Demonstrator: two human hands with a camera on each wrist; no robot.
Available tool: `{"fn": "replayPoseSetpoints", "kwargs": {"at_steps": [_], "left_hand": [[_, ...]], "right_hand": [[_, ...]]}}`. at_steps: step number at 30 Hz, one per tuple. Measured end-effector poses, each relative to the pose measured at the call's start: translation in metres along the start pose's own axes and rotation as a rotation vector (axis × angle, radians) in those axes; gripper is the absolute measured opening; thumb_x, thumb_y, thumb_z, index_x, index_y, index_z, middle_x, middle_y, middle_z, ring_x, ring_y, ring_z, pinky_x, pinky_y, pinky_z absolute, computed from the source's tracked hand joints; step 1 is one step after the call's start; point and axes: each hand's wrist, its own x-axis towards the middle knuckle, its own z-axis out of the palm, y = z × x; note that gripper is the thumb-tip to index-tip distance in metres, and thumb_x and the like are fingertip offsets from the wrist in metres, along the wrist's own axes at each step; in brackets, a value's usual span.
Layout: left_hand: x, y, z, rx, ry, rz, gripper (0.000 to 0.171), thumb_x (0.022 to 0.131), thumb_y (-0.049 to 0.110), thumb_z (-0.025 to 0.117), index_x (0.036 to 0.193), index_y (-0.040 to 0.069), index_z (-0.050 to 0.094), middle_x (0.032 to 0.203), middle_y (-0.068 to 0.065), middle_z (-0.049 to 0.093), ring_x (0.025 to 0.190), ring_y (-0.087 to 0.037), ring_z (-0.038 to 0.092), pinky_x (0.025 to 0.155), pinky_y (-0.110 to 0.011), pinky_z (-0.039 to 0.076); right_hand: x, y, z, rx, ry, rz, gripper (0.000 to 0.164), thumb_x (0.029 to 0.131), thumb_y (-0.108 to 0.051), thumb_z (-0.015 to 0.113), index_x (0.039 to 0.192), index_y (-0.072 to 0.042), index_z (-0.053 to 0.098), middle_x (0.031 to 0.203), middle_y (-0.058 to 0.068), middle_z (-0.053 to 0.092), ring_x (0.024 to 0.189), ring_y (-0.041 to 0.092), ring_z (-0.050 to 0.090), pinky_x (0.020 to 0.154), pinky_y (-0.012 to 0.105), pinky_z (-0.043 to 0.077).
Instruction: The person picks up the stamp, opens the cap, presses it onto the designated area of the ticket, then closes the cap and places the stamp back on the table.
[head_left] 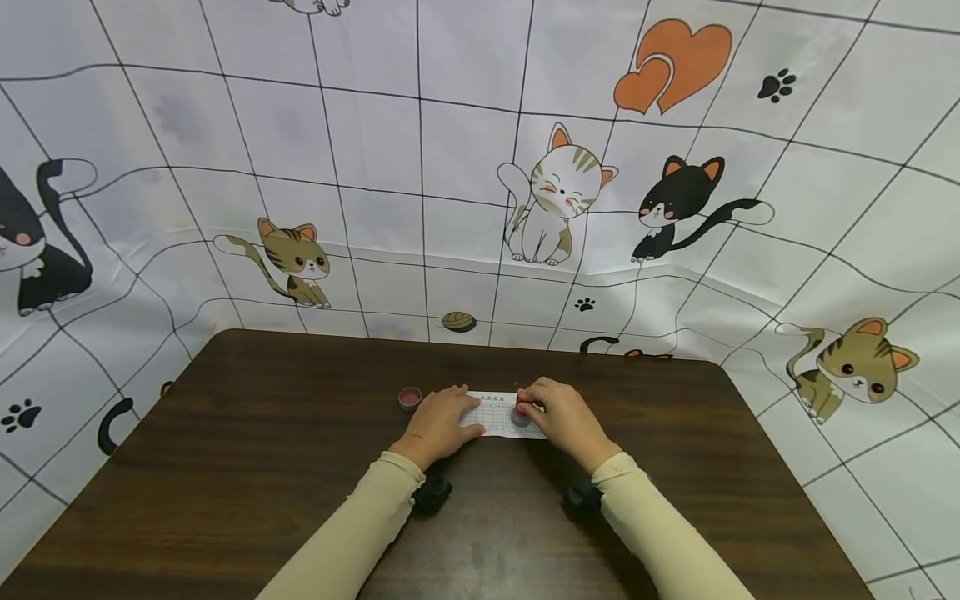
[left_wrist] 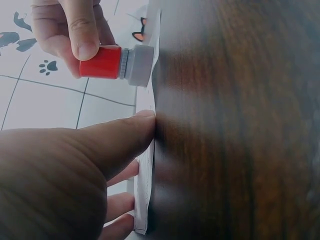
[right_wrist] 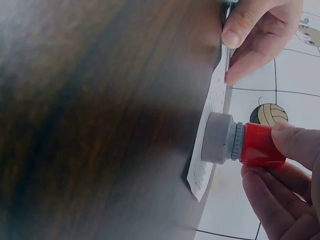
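Note:
A printed sheet of paper with a grid lies on the dark table. My left hand rests on its left end, thumb at the near edge and fingers spread over the paper. With thumb and fingertips my right hand pinches the red handle of a stamp. Its grey base faces down, right at the paper's surface toward the right end. In the left wrist view, the stamp stands upright to the sheet, a short way from my left thumb.
A small round container with a reddish inside sits just left of my left hand. Behind the brown wooden table hangs a white sheet printed with cats and grid lines. Dark wrist devices are under both forearms.

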Motion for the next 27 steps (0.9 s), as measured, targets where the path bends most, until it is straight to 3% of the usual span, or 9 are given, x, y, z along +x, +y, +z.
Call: {"fn": "replayPoseSetpoints", "kwargs": {"at_steps": [27], "left_hand": [[0.0009, 0.0019, -0.0003, 0.012, -0.008, -0.006, 0.048, 0.095, 0.034, 0.076, 0.135, 0.007, 0.068, 0.149, -0.016, 0.056, 0.143, -0.035, 0.048, 0.119, -0.058, 0.032]], "right_hand": [[0.0006, -0.0017, -0.0005, 0.003, -0.017, 0.038, 0.009, 0.088, -0.008, 0.082, 0.097, -0.008, 0.079, 0.093, 0.000, 0.071, 0.081, 0.015, 0.065, 0.077, 0.039, 0.058]]}}
